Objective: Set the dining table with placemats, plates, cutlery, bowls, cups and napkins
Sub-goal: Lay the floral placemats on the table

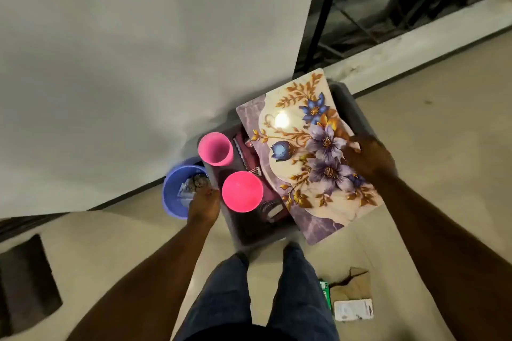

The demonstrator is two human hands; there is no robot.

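**Setting not begun: tableware in the crate, on the floor**

Nearest the lens, at bottom centre: two legs in dark blue jeans [257,299], forearms reaching up past them. At lower centre-left, left hand [203,203] down at the left edge of the dark grey plastic crate [357,111], fingers curled over that rim as far as can be made out, just beside a blue plastic bucket [173,192] holding scraps. At centre-right, right hand [365,158] curled over the right side of a glossy rectangular placemat [302,152], gripping its edge. Placemat printed with purple and blue flowers, gold leaves on cream, marbled lilac border; lying tilted across the crate's right half, overhanging its rim. Inside the crate: tall pink plastic cup [215,149], round pink plastic bowl [242,191], maroon cloth [243,144], fork tines [256,171] peeking out. Large white tablecloth [138,50] filling the upper left, nothing laid on the visible part. By judgement, everything left to do: mats, plates, cutlery, bowls, cups, napkins.
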